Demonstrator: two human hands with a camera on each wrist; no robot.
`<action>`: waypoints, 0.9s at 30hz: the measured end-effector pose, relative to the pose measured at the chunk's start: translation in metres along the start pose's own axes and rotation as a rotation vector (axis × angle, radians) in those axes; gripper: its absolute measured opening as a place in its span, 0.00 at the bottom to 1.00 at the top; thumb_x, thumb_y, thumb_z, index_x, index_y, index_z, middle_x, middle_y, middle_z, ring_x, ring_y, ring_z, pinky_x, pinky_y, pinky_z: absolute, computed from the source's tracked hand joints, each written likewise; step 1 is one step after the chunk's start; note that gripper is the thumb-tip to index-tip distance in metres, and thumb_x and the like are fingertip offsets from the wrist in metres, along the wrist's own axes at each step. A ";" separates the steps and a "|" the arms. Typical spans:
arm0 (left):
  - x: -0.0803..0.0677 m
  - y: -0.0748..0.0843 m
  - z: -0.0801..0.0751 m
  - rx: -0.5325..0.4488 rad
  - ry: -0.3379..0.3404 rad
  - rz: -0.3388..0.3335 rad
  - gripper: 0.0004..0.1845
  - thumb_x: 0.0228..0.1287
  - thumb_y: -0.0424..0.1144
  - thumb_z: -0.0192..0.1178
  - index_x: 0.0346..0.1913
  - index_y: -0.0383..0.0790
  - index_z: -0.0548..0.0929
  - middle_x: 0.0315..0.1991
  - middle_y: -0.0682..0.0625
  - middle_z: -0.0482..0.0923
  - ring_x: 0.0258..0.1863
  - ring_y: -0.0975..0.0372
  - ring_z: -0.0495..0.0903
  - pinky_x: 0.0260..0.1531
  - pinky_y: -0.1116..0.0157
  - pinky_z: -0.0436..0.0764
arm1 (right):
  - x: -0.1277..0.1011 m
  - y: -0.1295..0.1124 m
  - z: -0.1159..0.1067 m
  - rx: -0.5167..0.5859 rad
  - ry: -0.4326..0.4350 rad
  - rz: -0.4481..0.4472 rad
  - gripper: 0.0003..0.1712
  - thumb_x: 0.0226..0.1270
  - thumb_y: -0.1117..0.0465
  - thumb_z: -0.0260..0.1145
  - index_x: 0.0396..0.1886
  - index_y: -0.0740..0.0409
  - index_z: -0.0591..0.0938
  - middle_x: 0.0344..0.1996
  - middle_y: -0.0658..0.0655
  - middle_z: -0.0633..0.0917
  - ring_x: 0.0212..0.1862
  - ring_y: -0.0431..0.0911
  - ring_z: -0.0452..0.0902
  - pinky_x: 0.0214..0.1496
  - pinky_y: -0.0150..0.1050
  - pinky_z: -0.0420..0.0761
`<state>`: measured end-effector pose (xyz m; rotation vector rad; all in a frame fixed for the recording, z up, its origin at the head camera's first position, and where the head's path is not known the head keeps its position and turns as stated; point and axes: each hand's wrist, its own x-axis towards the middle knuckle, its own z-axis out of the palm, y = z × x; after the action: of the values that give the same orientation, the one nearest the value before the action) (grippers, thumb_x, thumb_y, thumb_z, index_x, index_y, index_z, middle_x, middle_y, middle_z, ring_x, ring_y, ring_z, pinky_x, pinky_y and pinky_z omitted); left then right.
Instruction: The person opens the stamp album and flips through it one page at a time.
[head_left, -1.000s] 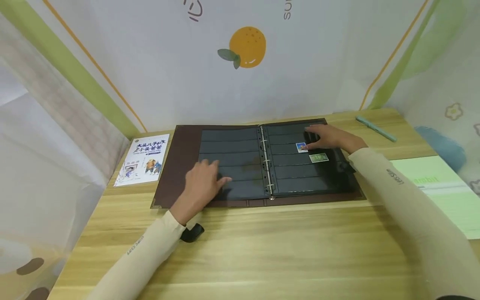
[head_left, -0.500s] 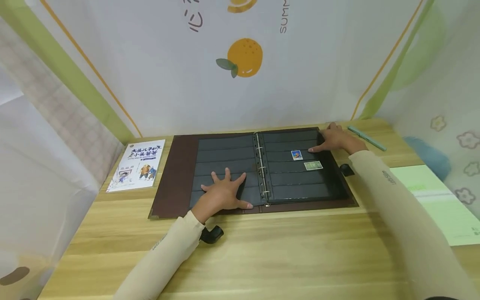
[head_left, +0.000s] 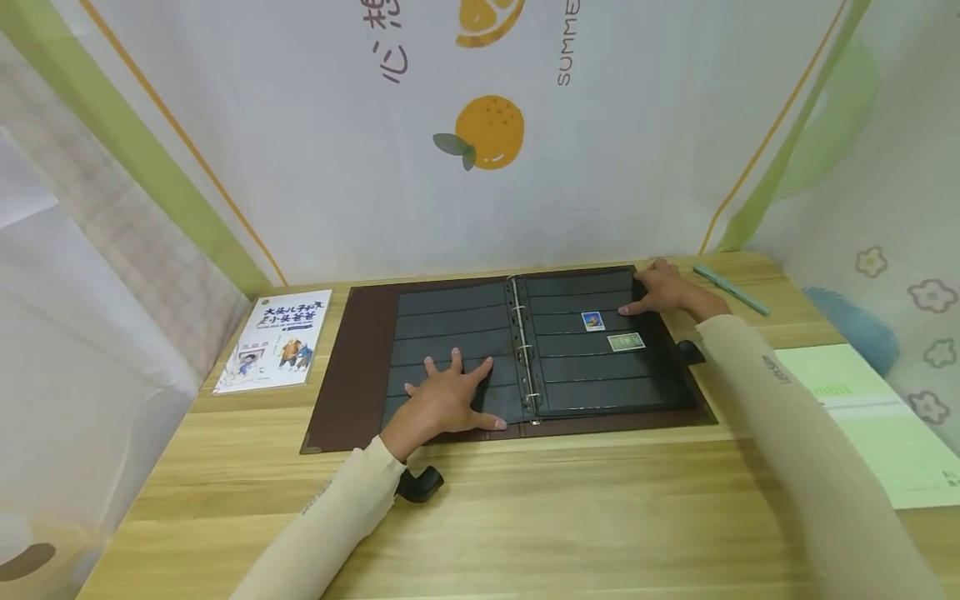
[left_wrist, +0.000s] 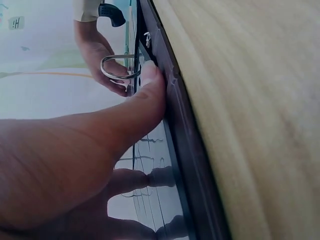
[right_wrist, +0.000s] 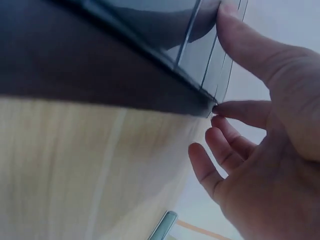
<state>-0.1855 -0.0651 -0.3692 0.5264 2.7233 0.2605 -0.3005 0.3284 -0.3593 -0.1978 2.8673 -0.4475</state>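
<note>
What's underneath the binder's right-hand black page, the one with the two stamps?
Brown cover shows along the near edge of the black page. The page itself hides everything further underneath, so any other sheets can't be seen.

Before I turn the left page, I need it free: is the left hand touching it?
Touching. The left wrist view shows it: fingertips of the left hand meet their reflections on the glossy left page, with no gap.

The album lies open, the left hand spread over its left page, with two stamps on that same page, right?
Not quite: the blue stamp and green stamp are on the right page, as the head view shows. The album is open, left hand over its left page.
</note>
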 end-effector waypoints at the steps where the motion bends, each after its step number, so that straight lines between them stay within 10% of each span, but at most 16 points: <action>1: 0.000 0.000 -0.001 0.002 0.004 0.003 0.54 0.53 0.68 0.69 0.80 0.61 0.56 0.81 0.33 0.43 0.73 0.22 0.44 0.55 0.19 0.60 | 0.000 -0.001 0.000 0.014 0.013 -0.004 0.55 0.62 0.49 0.75 0.71 0.85 0.59 0.66 0.84 0.57 0.67 0.76 0.52 0.68 0.70 0.61; 15: -0.006 -0.007 0.008 0.001 0.025 -0.003 0.53 0.53 0.68 0.69 0.80 0.60 0.58 0.80 0.32 0.46 0.73 0.22 0.48 0.54 0.20 0.64 | -0.003 -0.011 0.022 0.147 0.196 -0.184 0.49 0.67 0.61 0.71 0.75 0.79 0.54 0.56 0.80 0.70 0.55 0.66 0.65 0.58 0.65 0.69; 21: -0.005 -0.006 0.004 0.030 0.027 -0.011 0.53 0.53 0.69 0.68 0.80 0.61 0.57 0.81 0.33 0.46 0.73 0.23 0.49 0.54 0.21 0.65 | -0.018 -0.005 -0.001 0.379 0.024 -0.189 0.46 0.79 0.55 0.58 0.83 0.62 0.43 0.53 0.71 0.76 0.42 0.60 0.77 0.49 0.52 0.79; 27: -0.001 -0.001 0.000 0.036 0.017 -0.005 0.53 0.52 0.70 0.68 0.80 0.61 0.57 0.81 0.33 0.46 0.73 0.24 0.49 0.55 0.22 0.66 | -0.031 0.003 -0.027 0.610 -0.147 -0.108 0.47 0.82 0.51 0.52 0.82 0.36 0.30 0.23 0.49 0.64 0.19 0.43 0.58 0.32 0.43 0.75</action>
<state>-0.1847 -0.0665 -0.3685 0.5303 2.7498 0.2158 -0.2778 0.3443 -0.3289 -0.2588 2.4464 -1.2350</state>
